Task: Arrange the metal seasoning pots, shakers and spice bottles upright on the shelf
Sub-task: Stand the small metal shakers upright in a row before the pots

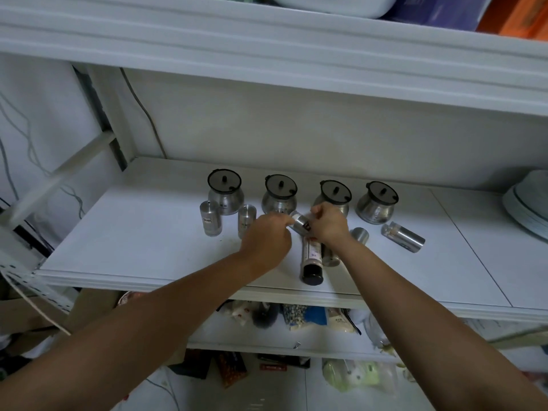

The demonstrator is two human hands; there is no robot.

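Metal shaker [299, 223], tilted at the shelf's [133, 232] centre, is pinched in the grip of both left hand [267, 238] and right hand [327, 223]. Four lidded pots [278, 194] stand at twelve o'clock, with two upright shakers [211, 222] at nine. Left to stand up are a dark-capped bottle [312, 259] at six and two fallen shakers [403, 236] toward three. Labels are too blurred to read

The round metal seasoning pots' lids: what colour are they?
The lids are black; the head view shows them best.
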